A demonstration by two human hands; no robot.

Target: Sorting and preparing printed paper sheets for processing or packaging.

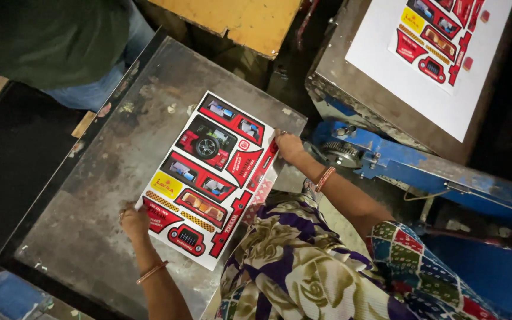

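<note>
The left hand (pixel 134 220) pinches the lower left corner of a printed card sheet (pixel 211 178), fingers curled onto its edge. The right hand (pixel 290 147) grips the same sheet at its upper right corner, fingers closed over the rim. Both wrists carry thin orange bangles.

The sheet lies tilted on a worn grey metal counter (pixel 108 178), its right edge reaching the counter's rim. It is white, and printed with red panels of a flat-laid toy-car box: a red vehicle with a black wheel near the top, window-like strips with blue and grey in the middle, a yellow rounded label at the left, and striped yellow bands near the bottom.

Below the sheet is the person's patterned clothing (pixel 303 266) in purple, olive and cream, with a red, green and blue sleeve to the right.

At the upper right a second sheet (pixel 428 53) with the same red print lies on another metal surface, above a blue machine part (pixel 410 166) with a round toothed wheel. At the upper left stands another person (pixel 54 41) in a dark green top and jeans.
</note>
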